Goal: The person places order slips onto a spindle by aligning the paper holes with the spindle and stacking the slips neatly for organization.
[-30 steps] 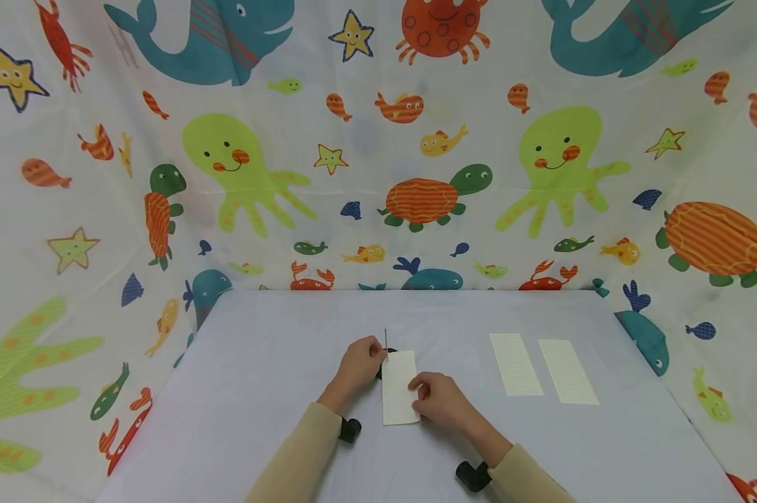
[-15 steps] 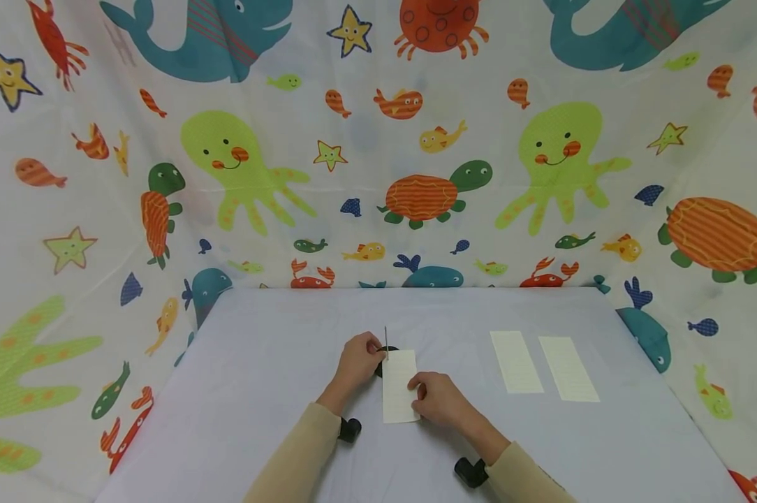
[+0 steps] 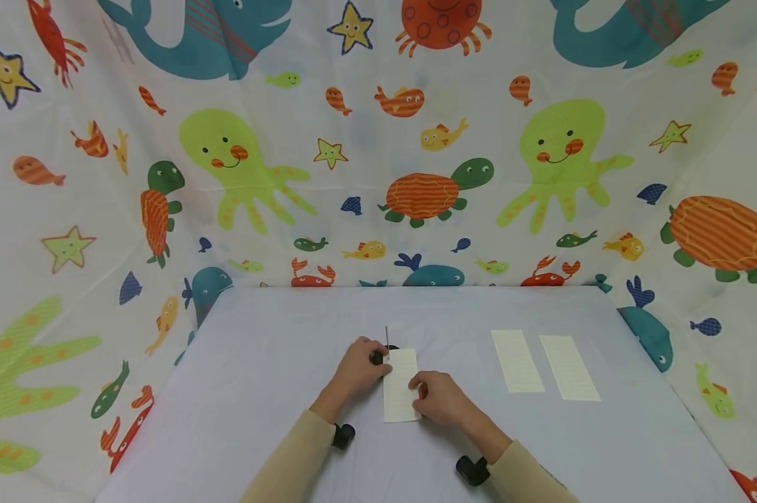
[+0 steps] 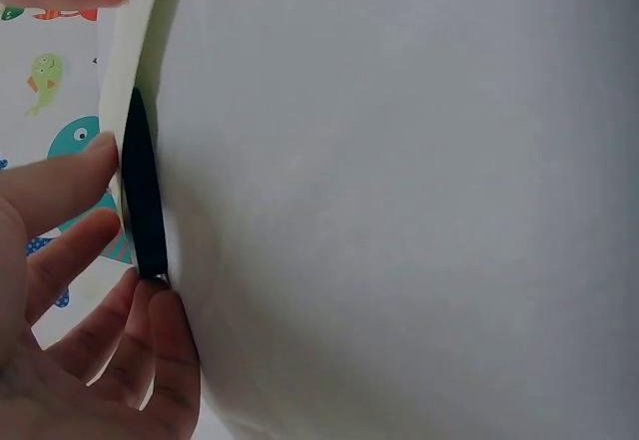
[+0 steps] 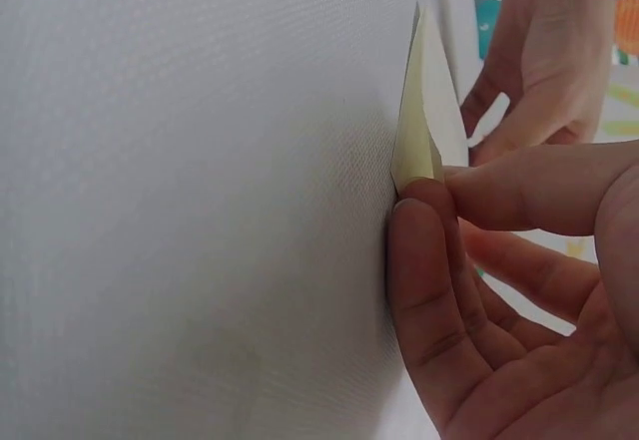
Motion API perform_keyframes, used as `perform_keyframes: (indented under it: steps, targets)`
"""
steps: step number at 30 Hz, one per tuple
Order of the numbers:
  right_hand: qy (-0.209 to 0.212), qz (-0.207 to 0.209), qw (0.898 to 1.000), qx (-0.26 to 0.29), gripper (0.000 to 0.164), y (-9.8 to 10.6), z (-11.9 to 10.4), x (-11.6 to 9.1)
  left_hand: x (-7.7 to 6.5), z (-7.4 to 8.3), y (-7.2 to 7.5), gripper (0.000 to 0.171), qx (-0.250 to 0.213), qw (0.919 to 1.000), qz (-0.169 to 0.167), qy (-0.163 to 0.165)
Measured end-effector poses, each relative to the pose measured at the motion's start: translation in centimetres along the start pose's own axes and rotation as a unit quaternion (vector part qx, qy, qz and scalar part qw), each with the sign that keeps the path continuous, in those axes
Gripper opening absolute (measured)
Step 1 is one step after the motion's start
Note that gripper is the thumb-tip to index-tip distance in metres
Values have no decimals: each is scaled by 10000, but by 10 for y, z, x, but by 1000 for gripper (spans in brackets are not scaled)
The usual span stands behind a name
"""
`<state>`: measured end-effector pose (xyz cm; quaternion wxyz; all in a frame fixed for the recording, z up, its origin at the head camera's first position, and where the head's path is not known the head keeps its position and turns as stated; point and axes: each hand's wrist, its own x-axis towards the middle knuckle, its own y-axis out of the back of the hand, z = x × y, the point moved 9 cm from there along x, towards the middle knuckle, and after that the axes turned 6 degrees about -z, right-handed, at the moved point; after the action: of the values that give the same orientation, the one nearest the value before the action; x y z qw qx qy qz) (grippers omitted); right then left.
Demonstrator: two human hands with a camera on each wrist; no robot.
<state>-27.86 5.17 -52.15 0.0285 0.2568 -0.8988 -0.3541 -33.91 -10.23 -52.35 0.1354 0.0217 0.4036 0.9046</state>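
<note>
A cream paper slip [image 3: 401, 391] stands between my hands at the middle of the table. With thumb and fingertips, my right hand [image 3: 443, 399] pinches its right edge; in the right wrist view the slip [image 5: 429, 91] is seen nearly edge-on. At the upper left corner my left hand [image 3: 358, 367] has its thumb on the slip's edge and its fingers around a black, flat thing [image 4: 145, 191] lying against the slip's table side. It tapers in the left wrist view, with a shiny bit at its wider end. A thin grey rod [image 3: 387, 337] rises above that corner. I cannot tell the thing's kind.
Two more cream paper slips [image 3: 517, 360] lie side by side on the right of the white-covered table [image 3: 278, 349]. A curtain [image 3: 353, 188] printed with sea animals hangs behind the table and along its sides. A black camera [image 3: 473, 471] is worn on each wrist.
My left thumb and fingers have shifted slightly down from the rod onto the slip's left edge, with part of the black thing showing between them. My right hand keeps its hold.
</note>
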Motion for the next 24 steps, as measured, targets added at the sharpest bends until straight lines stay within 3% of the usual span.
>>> perform_keyframes:
  steps: [10, 24]
  targets:
    - [82, -22, 9996, -284, 24, 10, -1, -9, 0, 4, -2, 28, 3, 10000, 49, -78]
    - [-235, 265, 9966, -739, 20, 47, 13, -24, -2, 0, 0, 29, -38, 9999, 15, 100]
